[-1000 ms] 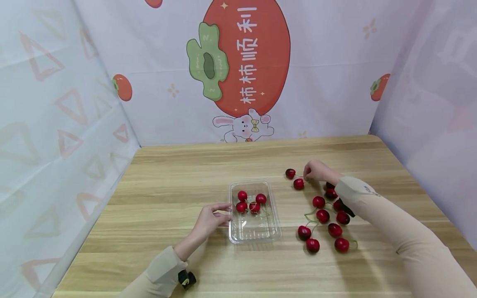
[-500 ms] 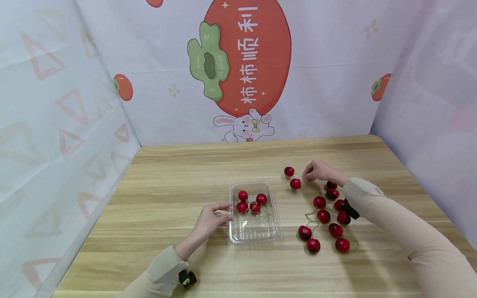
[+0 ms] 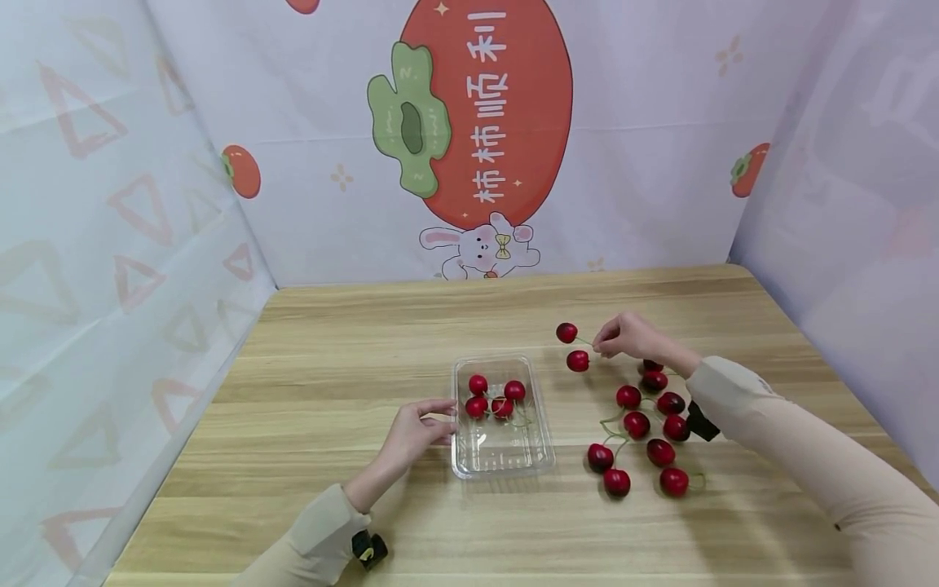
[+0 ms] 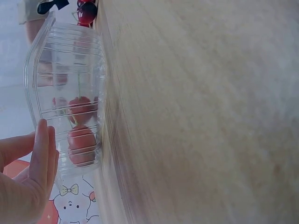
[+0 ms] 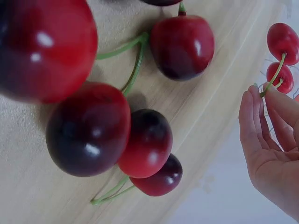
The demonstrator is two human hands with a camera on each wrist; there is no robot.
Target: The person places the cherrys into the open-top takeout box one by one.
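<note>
My right hand [image 3: 627, 336] pinches the joined green stems [image 5: 274, 79] of a pair of cherries [image 3: 577, 361] between thumb and fingertips. The two dark red cherries hang to the left of the fingers, beyond the container's far right corner. Extended fingers of my left hand [image 3: 411, 432] touch the left side of a clear plastic container [image 3: 506, 461]. In the left wrist view those fingertips [image 4: 42, 128] lie against its ribbed wall near the rim. Several red cherries [image 3: 502, 408] with green stems sit in the container's far half.
Several loose cherries [image 3: 637, 425] lie in a group to the container's right, many joined by stems. More cherries [image 3: 654, 381] lie below my right wrist. The wooden tabletop [image 3: 330, 342] ends at a printed cloth backdrop [image 3: 308, 220], with cloth walls at both sides.
My right hand has drawn the pair of cherries slightly left and upward, and its forearm has shifted, uncovering more of the loose cherries. The left hand and container have stayed put.
</note>
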